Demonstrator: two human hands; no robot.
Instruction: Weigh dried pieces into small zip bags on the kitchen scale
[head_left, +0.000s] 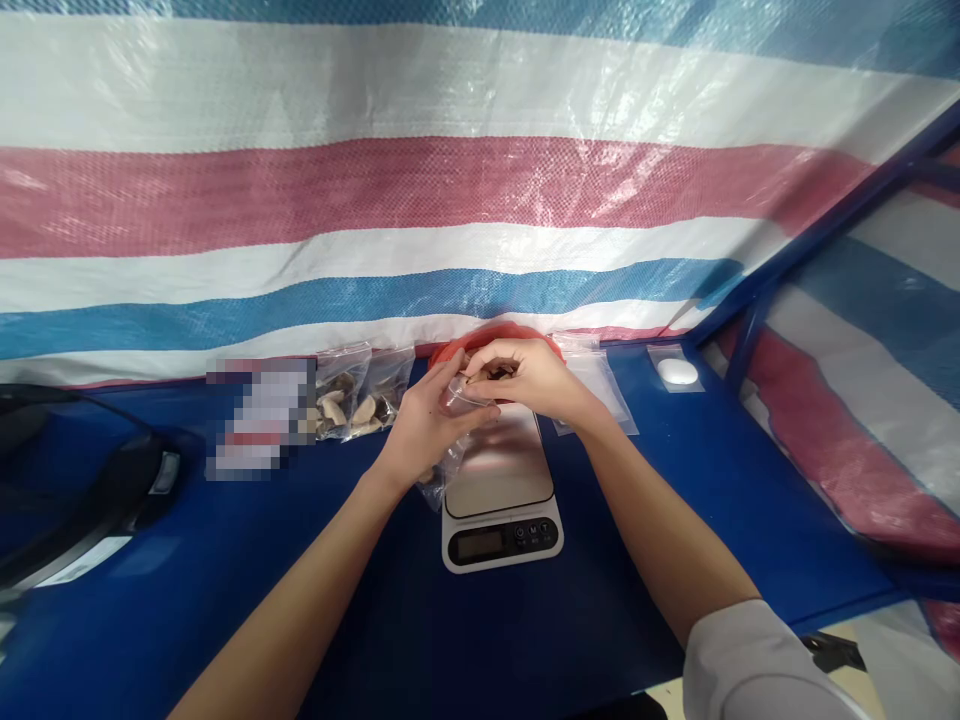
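Observation:
A clear zip bag (452, 455) hangs from my left hand (424, 415), whose fingers are closed on it near its mouth. A brownish piece shows low in the bag, beside the scale. My right hand (534, 378) is pinched at the bag's opening; what lies between its fingertips is too small to make out. Behind both hands stands a red basin (501, 332), with brown pieces like dried mushroom (501, 372) showing through the gap in my right fingers. Below the hands is a white kitchen scale (501, 480) with a metal plate; its display looks dark.
Two filled zip bags (335, 400) (373, 400) lie left of the basin, beside a blurred-out packet (259, 415). Flat clear bags (596, 385) lie right. Farther right is a white round item in a small bag (677, 372). Black headgear (142, 480) sits left on the blue table (615, 600).

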